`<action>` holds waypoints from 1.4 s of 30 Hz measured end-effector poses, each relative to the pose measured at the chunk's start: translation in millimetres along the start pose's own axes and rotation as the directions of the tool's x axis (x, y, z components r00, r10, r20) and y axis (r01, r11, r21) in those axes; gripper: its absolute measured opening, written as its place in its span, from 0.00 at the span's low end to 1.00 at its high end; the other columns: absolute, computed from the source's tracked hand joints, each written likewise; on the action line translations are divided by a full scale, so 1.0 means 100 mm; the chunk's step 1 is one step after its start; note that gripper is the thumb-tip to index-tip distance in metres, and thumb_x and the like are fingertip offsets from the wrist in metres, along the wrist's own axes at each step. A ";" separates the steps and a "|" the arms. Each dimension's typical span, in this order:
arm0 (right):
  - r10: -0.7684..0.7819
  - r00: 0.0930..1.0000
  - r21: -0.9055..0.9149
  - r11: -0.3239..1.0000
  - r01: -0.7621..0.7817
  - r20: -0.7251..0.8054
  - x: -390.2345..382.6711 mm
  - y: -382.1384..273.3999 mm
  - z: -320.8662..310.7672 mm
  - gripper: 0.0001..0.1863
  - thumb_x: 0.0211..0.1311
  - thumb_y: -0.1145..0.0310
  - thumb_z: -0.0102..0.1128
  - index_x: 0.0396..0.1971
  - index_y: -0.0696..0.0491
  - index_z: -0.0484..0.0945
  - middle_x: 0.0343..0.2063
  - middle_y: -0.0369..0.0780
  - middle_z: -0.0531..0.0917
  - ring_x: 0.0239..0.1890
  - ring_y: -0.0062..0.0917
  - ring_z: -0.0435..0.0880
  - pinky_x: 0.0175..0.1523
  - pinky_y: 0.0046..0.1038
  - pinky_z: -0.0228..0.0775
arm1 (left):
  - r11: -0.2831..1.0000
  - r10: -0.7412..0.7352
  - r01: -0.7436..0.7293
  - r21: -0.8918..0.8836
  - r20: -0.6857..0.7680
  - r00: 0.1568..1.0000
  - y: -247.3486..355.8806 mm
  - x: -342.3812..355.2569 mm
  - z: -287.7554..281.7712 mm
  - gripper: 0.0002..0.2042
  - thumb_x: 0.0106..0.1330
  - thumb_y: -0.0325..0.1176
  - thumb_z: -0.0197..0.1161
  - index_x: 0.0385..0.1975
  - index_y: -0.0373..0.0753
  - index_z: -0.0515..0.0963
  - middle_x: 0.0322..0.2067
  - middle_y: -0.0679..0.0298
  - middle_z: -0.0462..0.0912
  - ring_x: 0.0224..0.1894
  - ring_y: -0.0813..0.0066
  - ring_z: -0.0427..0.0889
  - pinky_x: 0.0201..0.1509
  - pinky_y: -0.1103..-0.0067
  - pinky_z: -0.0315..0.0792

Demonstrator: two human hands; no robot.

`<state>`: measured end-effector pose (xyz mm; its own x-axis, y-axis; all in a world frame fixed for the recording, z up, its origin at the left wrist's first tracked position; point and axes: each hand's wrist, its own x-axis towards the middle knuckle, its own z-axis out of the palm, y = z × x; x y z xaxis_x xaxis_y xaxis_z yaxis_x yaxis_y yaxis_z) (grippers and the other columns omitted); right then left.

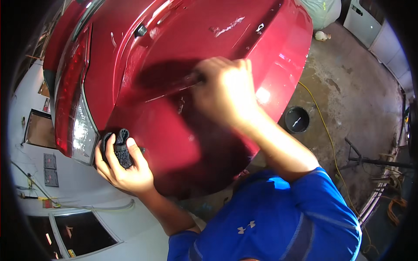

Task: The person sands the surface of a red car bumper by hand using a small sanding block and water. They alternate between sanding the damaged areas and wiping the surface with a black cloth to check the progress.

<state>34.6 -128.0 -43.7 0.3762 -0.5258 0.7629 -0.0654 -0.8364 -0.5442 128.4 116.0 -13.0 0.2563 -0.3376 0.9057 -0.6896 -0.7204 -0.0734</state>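
Observation:
My left hand (124, 172) grips a folded dark grey cloth (123, 156) against the red car body (165, 148), beside the clear and red tail light (69, 126). My right hand (220, 89) is blurred, closed on what looks like a thin bladed tool (172, 89) lying along the curved red panel, its shadow around it; the tool's grip is mostly hidden by the fingers. Whitish smears and wet-looking streaks mark the paint higher up.
A black bucket (297, 119) stands on the stained floor (331, 65) right of the car, near a yellow cord (324, 122) and metal stand (370, 161). A pale covered bundle (324, 11), small white object (321, 35) and white door (361, 24) are behind. A white wall (39, 135) is left.

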 end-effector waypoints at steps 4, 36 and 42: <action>-0.212 0.967 0.124 0.973 0.195 0.143 0.07 -0.63 0.27 0.06 0.50 0.65 0.68 0.24 0.50 0.80 0.22 0.39 0.81 0.28 0.34 0.85 0.46 0.39 0.64 | 0.995 0.089 -0.087 -0.053 0.031 0.996 0.16 0.17 0.10 0.17 0.66 0.42 0.74 0.51 0.41 0.87 0.54 0.50 0.84 0.55 0.48 0.82 0.61 0.56 0.73; -0.224 0.948 0.001 0.973 0.230 0.226 -0.44 1.32 -0.45 0.29 0.64 0.67 0.68 0.66 0.52 0.80 0.72 0.47 0.75 0.77 0.49 0.67 0.79 0.59 0.55 | 0.978 0.082 -0.130 0.166 0.268 0.960 0.88 0.14 0.05 0.31 0.61 0.53 0.78 0.63 0.48 0.83 0.63 0.57 0.80 0.63 0.48 0.78 0.66 0.53 0.70; 0.018 0.967 -0.116 0.993 0.012 0.255 -0.68 1.61 -0.49 0.31 0.68 0.66 0.64 0.70 0.56 0.74 0.74 0.52 0.71 0.79 0.49 0.65 0.82 0.53 0.51 | 0.907 0.414 -0.383 -0.178 0.553 0.724 1.68 0.48 0.38 0.34 0.55 0.51 0.79 0.64 0.49 0.81 0.59 0.59 0.82 0.62 0.54 0.80 0.65 0.49 0.71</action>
<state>-47.3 -234.9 -166.4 0.5978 -0.4843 0.6388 -0.1681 -0.8549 -0.4908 50.5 -43.9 2.7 0.2745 -0.8770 0.3945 -0.8436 -0.4165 -0.3389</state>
